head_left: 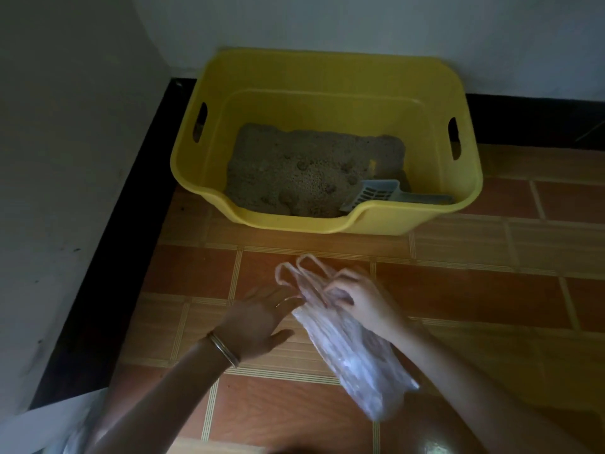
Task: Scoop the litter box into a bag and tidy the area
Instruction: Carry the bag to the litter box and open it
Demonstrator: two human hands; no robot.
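Note:
A yellow litter box (pixel 327 77) stands on the tiled floor in the corner, with grey litter (pixel 304 168) and several clumps inside. A grey-blue slotted scoop (pixel 376 193) lies in the box at its front right. Below the box, my right hand (pixel 360 301) grips a thin clear plastic bag (pixel 353 352) near its handles. The bag hangs down and to the right, above the floor. My left hand (pixel 262 317) is just left of the bag with its fingers spread, their tips at the bag's handles.
White walls with a black skirting (pixel 108 263) run along the left and behind the box. Orange-brown floor tiles (pixel 491 290) spread to the right of the hands. A pale object (pixel 49 430) shows at the bottom left corner.

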